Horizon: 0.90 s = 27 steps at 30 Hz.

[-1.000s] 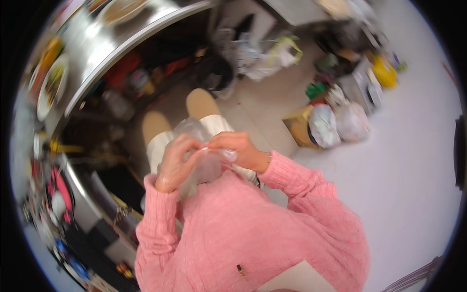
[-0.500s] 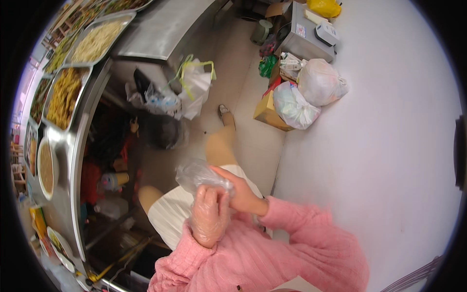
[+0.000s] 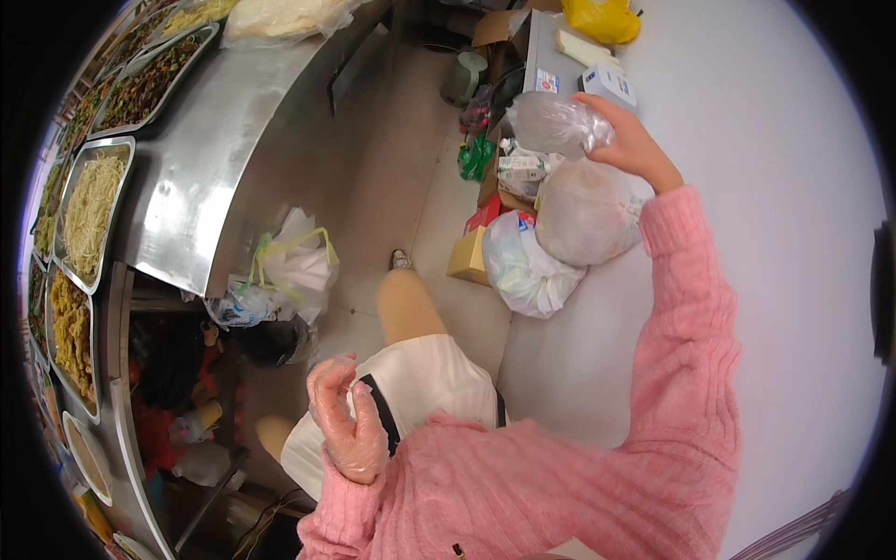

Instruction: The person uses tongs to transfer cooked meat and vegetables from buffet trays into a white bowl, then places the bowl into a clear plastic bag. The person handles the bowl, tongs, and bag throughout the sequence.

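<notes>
Head view: right hand [image 3: 633,140] grips clear bag [image 3: 553,121] above stuffed bags [image 3: 560,233].

fuzzy pink knit sweater sleeves, clear plastic glove on left hand [image 3: 345,425], white skirt

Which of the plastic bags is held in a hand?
The small clear bag, gripped by the right hand above the two bigger bags, which rest by the wall.

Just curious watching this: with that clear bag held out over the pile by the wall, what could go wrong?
The right hand grips the clear bag only at one end, so it might slip or tear. It hangs above the stuffed bags, which could topple if bumped. The gloved left hand is too far away to help.
</notes>
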Each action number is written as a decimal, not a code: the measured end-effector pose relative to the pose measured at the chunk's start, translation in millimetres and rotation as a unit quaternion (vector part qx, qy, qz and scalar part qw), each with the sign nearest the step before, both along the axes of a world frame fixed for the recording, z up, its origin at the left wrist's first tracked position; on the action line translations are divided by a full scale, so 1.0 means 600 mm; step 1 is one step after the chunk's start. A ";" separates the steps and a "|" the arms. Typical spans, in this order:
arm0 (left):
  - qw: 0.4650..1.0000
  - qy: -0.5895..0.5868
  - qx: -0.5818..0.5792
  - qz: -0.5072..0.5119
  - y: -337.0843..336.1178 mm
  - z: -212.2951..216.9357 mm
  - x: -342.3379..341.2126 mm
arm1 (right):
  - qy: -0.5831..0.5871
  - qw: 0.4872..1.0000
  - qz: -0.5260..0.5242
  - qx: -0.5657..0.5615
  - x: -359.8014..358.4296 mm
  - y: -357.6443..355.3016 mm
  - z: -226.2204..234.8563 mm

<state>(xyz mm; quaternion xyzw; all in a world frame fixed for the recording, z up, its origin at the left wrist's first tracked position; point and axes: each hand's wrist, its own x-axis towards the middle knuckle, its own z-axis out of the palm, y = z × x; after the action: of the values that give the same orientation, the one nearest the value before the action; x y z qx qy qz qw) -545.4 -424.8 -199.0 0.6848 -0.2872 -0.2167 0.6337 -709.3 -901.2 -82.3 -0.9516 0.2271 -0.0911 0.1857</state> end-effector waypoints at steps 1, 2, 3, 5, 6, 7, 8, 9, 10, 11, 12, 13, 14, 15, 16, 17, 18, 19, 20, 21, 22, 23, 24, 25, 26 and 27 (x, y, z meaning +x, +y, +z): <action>1.000 0.015 0.002 0.018 -0.011 -0.001 -0.001 | 0.043 0.999 -0.009 0.000 0.002 -0.058 -0.008; 0.999 0.038 -0.008 0.037 -0.024 -0.002 -0.003 | 0.085 0.996 -0.018 0.000 0.002 -0.114 -0.022; 0.996 0.066 -0.023 0.052 -0.035 -0.002 -0.005 | 0.110 0.994 -0.007 0.007 -0.003 -0.164 -0.043; 0.993 0.083 -0.018 0.081 -0.055 -0.001 -0.010 | 0.188 0.974 -0.045 -0.118 -0.022 -0.247 -0.097; 0.992 0.088 -0.019 0.093 -0.064 -0.001 -0.013 | 0.248 0.954 -0.054 -0.162 -0.041 -0.273 -0.129; 0.989 0.098 -0.031 0.104 -0.072 -0.001 -0.014 | 0.343 0.912 -0.088 -0.207 -0.053 -0.293 -0.165; 0.991 0.075 -0.016 0.106 -0.079 -0.001 -0.013 | 0.299 0.902 -0.162 -0.267 -0.059 -0.299 -0.209; 0.993 0.059 -0.010 0.106 -0.086 0.000 -0.013 | 0.302 0.862 -0.272 -0.304 -0.069 -0.303 -0.242; 0.993 0.049 -0.015 0.105 -0.092 0.000 -0.012 | 0.300 0.832 -0.280 -0.372 -0.073 -0.313 -0.265; 0.992 0.046 -0.005 0.117 -0.099 0.000 -0.011 | 0.317 0.794 -0.302 -0.422 -0.071 -0.318 -0.289; 0.991 0.051 -0.004 0.126 -0.101 0.002 -0.013 | 0.307 0.756 -0.309 -0.489 -0.073 -0.323 -0.304; 0.990 0.059 -0.018 0.128 -0.103 0.005 -0.013 | 0.353 0.739 -0.322 -0.474 -0.074 -0.332 -0.311; 0.989 0.045 -0.004 0.138 -0.105 0.007 -0.012 | 0.365 0.727 -0.322 -0.483 -0.064 -0.343 -0.317; 0.989 0.033 -0.007 0.145 -0.105 0.009 -0.011 | 0.375 0.716 -0.321 -0.493 -0.052 -0.356 -0.320; 0.988 0.023 -0.006 0.152 -0.100 0.013 -0.011 | 0.324 0.754 -0.314 -0.477 -0.050 -0.361 -0.326; 0.987 -0.006 0.007 0.163 -0.094 0.016 -0.011 | 0.272 0.789 -0.305 -0.459 -0.050 -0.360 -0.334; 0.983 -0.036 0.020 0.176 -0.089 0.018 -0.010 | 0.210 0.822 -0.284 -0.447 -0.047 -0.361 -0.342; 0.979 -0.064 0.034 0.191 -0.083 0.019 -0.009 | 0.222 0.824 -0.250 -0.457 -0.042 -0.356 -0.357; 0.976 -0.061 0.033 0.204 -0.076 0.019 -0.011 | 0.228 0.826 -0.206 -0.473 -0.042 -0.345 -0.380; 0.974 -0.059 0.034 0.216 -0.067 0.018 -0.011 | 0.254 0.827 -0.171 -0.471 -0.051 -0.334 -0.399; 0.971 -0.056 0.025 0.230 -0.059 0.017 -0.010 | 0.258 0.818 -0.198 -0.474 -0.055 -0.338 -0.403; 0.969 -0.054 0.039 0.239 -0.050 0.016 -0.011 | 0.287 0.808 -0.236 -0.457 -0.046 -0.351 -0.403; 0.967 -0.050 0.046 0.244 -0.038 0.015 -0.012 | 0.322 0.783 -0.291 -0.446 -0.036 -0.362 -0.404; 0.967 -0.045 0.054 0.247 -0.025 0.014 -0.013 | 0.377 0.750 -0.353 -0.413 -0.033 -0.374 -0.402; 0.967 -0.038 0.046 0.246 -0.015 0.013 -0.015 | 0.409 0.779 -0.375 -0.293 -0.042 -0.402 -0.373; 0.966 -0.049 0.051 0.250 -0.003 0.013 -0.015 | 0.438 0.787 -0.406 -0.158 -0.049 -0.429 -0.343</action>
<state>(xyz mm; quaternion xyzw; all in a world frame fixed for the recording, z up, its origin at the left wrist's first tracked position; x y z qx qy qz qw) -554.2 -426.7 -191.5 0.7761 -0.1260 -0.0315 0.6171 -738.6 -1158.4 -288.0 -0.7255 0.6319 0.2334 -0.1409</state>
